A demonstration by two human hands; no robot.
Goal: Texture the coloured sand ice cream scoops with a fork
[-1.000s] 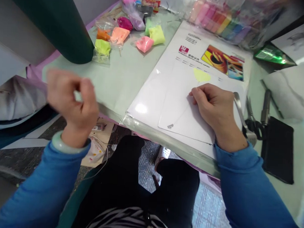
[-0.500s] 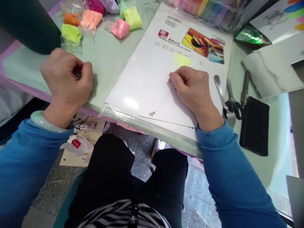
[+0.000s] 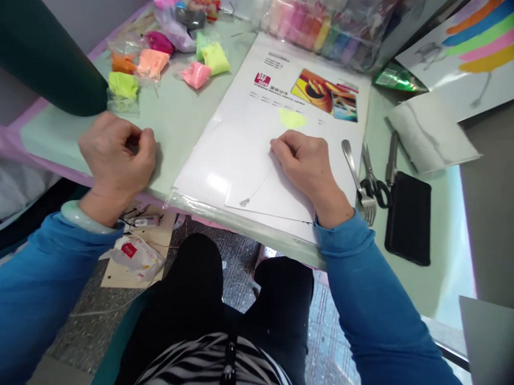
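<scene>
My left hand (image 3: 117,154) is curled into a loose fist at the table's near edge, beside the foot of a dark green cylinder (image 3: 46,56). No object shows in it. My right hand (image 3: 302,160) rests on a white sheet (image 3: 257,187), its thumb and fingers pressed together; whatever is inside them is hidden. Just beyond its fingertips lies a flat yellow rounded patch (image 3: 292,119). A thin pencil-like line runs from near the hand to a small dark drawn tuft (image 3: 244,203). Beneath the sheet is a clear-wrapped photo paper pack (image 3: 225,135).
Right of the pack lie a fork (image 3: 358,182), scissors (image 3: 373,179), a dark-handled tool (image 3: 392,158) and a black phone (image 3: 409,220). Bagged coloured clay (image 3: 152,63) sits at the back left. A clear bag of coloured pieces (image 3: 313,29) stands behind, and a folded tissue (image 3: 431,131) is at right.
The camera view has tilted up and turned slightly right, so table items appear lower and mostly further left. Both hands keep their closed shape and nearly the same places on the table.
</scene>
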